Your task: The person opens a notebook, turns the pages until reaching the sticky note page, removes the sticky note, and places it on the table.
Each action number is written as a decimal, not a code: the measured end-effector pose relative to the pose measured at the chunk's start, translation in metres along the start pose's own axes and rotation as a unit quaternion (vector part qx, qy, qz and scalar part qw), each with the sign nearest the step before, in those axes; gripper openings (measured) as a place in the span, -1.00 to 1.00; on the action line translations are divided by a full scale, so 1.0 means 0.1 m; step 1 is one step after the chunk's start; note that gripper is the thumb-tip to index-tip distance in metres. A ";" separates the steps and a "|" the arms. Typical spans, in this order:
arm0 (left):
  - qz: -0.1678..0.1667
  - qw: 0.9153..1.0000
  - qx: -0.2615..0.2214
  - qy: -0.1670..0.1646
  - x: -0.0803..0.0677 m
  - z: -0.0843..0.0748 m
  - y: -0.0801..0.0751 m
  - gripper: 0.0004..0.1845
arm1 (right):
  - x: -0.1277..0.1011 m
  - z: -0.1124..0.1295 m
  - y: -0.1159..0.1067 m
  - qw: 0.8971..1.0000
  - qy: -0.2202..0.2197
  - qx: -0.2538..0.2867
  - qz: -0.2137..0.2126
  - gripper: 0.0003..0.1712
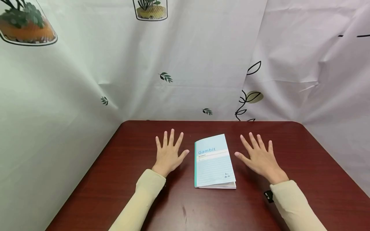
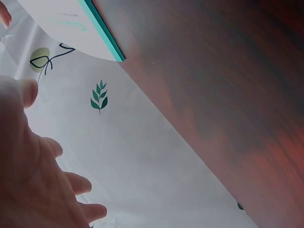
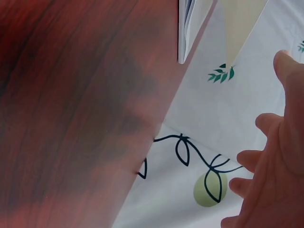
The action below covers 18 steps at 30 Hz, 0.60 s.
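A closed notebook (image 1: pixel 214 162) with a pale blue cover lies flat on a dark red-brown wooden table (image 1: pixel 115 179). The word "Gambit" is printed near the cover's top, with faint ruled lines below it, and a teal spine runs down the notebook's left edge. The notebook sits near the middle of the table, its top leaning slightly to the right.

The left hand (image 1: pixel 169 154) is just left of the notebook, palm down over the table, fingers straight and spread wide. It holds nothing. Its thumb points toward the notebook's left edge and stops just short of it. The right hand (image 1: pixel 258 157) is just right of the notebook, also palm down with fingers straight and fanned out, holding nothing. Its thumb tip points at the notebook's right edge with a small gap between them. Whether the palms press on the table or hover just above it cannot be told.

Both forearms wear cream long sleeves (image 1: pixel 147 189). A small black object (image 1: pixel 268 195) sits at the right wrist, below and right of the notebook.

Beyond the notebook, white sheeting (image 1: pixel 202 64) printed with green leaves and potted plants hangs behind the table and along its sides.
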<state>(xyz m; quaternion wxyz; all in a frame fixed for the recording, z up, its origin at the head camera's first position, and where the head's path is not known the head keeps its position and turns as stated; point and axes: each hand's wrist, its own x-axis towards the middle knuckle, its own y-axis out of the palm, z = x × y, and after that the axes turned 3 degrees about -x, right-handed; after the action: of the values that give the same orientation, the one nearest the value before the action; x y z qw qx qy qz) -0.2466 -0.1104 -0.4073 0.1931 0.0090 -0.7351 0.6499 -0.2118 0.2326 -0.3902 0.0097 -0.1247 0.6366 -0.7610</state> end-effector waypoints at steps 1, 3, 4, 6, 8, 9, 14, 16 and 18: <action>0.000 1.000 0.004 0.000 0.00 0.00 0.00 -0.20 | 0.00 0.00 0.00 1.000 -0.001 0.000 -0.002 -0.07; -0.003 1.000 0.008 0.001 0.00 -0.01 0.00 -0.20 | 0.01 0.00 0.00 1.000 -0.003 -0.001 -0.004 -0.07; -0.005 1.000 0.010 0.002 0.00 -0.01 0.00 -0.21 | 0.01 -0.01 -0.01 1.000 -0.003 -0.002 -0.006 -0.07; -0.005 1.000 0.014 0.003 0.00 -0.02 -0.01 -0.22 | 0.01 -0.01 -0.01 1.000 -0.005 -0.003 -0.008 -0.08; -0.007 1.000 0.014 0.006 0.00 -0.04 -0.01 -0.23 | 0.01 0.00 -0.01 1.000 -0.008 -0.004 -0.009 -0.09; -0.006 1.000 0.014 0.007 0.00 -0.04 -0.02 -0.24 | 0.01 0.00 -0.01 1.000 -0.009 -0.004 -0.009 -0.09; -0.001 1.000 0.005 0.012 -0.01 -0.08 -0.04 -0.28 | 0.00 -0.01 -0.02 1.000 -0.019 -0.005 -0.010 -0.13; -0.005 1.000 -0.001 0.019 -0.03 -0.11 -0.05 -0.31 | 0.00 -0.02 -0.03 1.000 -0.025 -0.004 -0.010 -0.14; -0.013 0.999 -0.001 0.032 -0.05 -0.15 -0.07 -0.35 | 0.00 -0.02 -0.05 0.999 -0.032 -0.005 -0.011 -0.16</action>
<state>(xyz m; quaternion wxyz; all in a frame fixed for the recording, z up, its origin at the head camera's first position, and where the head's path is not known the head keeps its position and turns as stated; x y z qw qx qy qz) -0.2356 -0.0984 -0.4014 0.2244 -0.0025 -0.7290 0.6467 -0.2112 0.2353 -0.3861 0.0216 -0.1561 0.6381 -0.7537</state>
